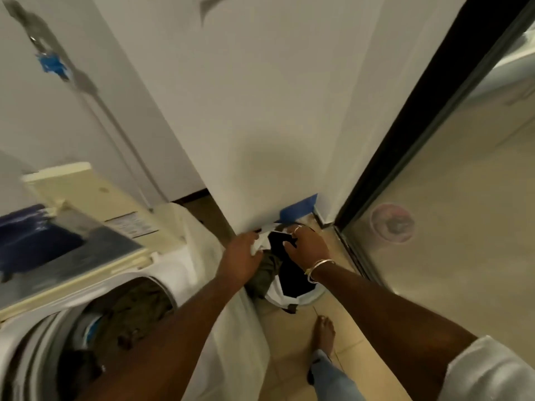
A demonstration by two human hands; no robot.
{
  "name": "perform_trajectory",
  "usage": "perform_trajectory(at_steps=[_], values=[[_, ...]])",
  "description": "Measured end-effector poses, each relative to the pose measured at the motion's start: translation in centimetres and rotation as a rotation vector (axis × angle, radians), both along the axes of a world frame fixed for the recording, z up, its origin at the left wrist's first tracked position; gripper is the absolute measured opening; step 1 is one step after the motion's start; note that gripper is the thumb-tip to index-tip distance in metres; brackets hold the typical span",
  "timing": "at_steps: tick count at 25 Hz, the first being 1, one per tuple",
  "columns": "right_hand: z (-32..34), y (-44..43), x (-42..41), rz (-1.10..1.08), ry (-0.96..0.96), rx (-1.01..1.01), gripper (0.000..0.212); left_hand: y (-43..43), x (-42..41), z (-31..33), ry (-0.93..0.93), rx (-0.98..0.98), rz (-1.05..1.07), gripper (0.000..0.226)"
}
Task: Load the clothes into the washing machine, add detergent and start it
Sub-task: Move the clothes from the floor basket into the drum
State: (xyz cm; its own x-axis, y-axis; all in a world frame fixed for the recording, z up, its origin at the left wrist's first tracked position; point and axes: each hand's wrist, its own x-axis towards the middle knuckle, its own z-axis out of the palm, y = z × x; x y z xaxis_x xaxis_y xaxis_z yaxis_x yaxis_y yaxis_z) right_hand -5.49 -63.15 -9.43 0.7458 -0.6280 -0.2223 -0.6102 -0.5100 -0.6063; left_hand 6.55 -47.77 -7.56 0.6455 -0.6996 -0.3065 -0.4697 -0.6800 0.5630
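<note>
Washer (31, 340) open, clothes (136, 308) in drum. Left hand (241, 257) pinches white cloth (257, 246) over basket (311, 298); right hand (308, 248) spread, fingers on black garment (292, 280).

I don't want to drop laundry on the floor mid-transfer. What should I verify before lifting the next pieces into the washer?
1. Washing machine lid raised: ok.
2. Room left in the drum: cannot tell; clothes already lie inside.
3. Left hand grips the white fabric: ok.
4. Right hand grips the black garment: not ok; its spread fingers only rest on it.
5. Bare foot clear of the laundry basket: ok; they are apart.
</note>
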Motion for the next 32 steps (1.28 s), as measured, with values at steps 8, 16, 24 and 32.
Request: perform_trajectory(at_steps=[8,16,24,32], values=[[-11.9,-5.3,1.1,0.225,0.152,0.235,0.057,-3.6,-0.6,-10.4,0.175,0.232,0.245,0.053],[-31.2,-4.7,5.6,0.339,0.223,0.35,0.072,-3.1,2.1,-30.9,0.32,0.391,0.305,0.088],[-49.3,-1.5,8.8,0.539,0.336,0.197,0.102,-3.4,2.9,-48.2,0.071,0.425,0.267,0.108],[-44.7,-1.2,8.0,0.481,0.356,0.251,0.023,0.2,1.6,-44.5,0.122,0.254,0.387,0.02]])
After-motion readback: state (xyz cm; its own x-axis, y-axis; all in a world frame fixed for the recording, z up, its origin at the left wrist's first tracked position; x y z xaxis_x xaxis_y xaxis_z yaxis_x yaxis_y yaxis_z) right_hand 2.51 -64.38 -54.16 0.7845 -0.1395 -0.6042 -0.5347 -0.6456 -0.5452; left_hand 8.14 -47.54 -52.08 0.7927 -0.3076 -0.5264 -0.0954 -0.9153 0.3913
